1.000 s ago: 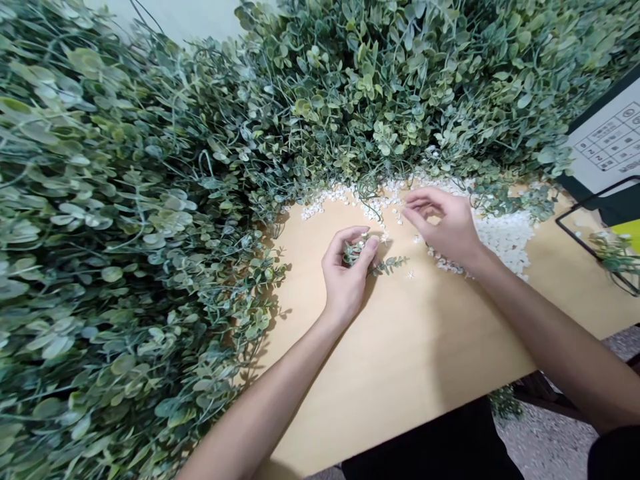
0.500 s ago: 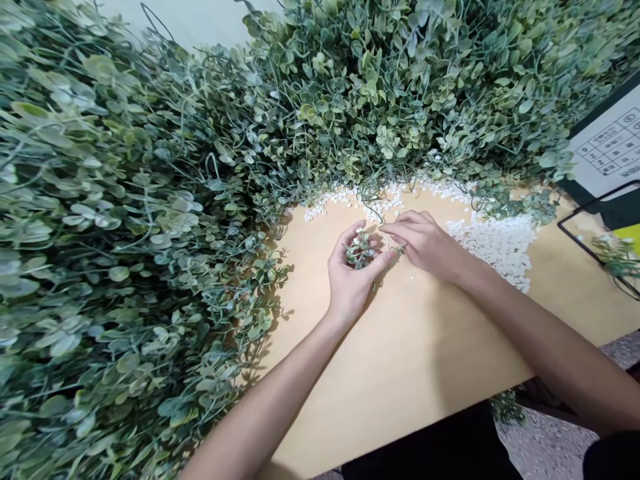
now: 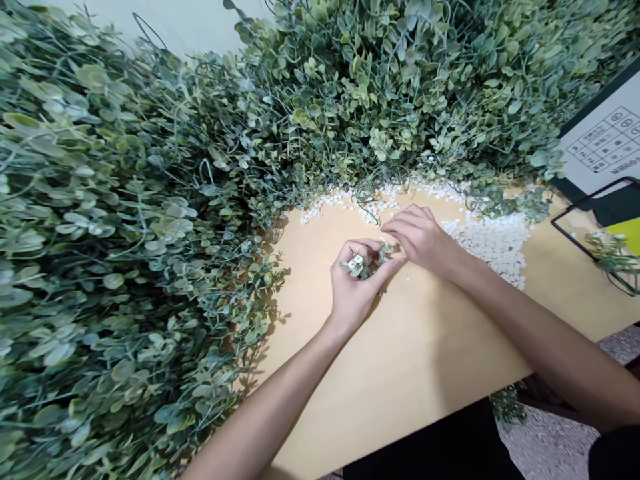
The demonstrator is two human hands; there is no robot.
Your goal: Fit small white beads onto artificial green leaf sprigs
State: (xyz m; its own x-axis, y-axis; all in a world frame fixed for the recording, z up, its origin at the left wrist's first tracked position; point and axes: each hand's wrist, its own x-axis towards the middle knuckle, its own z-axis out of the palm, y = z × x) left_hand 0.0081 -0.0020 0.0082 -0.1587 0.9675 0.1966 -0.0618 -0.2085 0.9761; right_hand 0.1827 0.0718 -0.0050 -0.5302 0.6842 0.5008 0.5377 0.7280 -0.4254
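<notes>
A: Labelled at two o'clock?
B: Dark green panel (image 3: 583,200) bearing a white sheet (image 3: 600,150), printed with a grid; the characters are mostly too small to read.
A: And at three?
B: Black wire frame (image 3: 570,238), bent at a corner; yellow item (image 3: 626,233) beside it.
A: Elsewhere?
B: Pale wall (image 3: 195,27), eleven o'clock; speckled floor (image 3: 543,443), four o'clock.

Left hand (image 3: 357,283) grips 1 leafy sprig (image 3: 356,265); right hand (image 3: 423,241) beside it, fingers bunched. White pieces (image 3: 493,247) beyond and right of grip; foliage (image 3: 150,220) left and beyond.
</notes>
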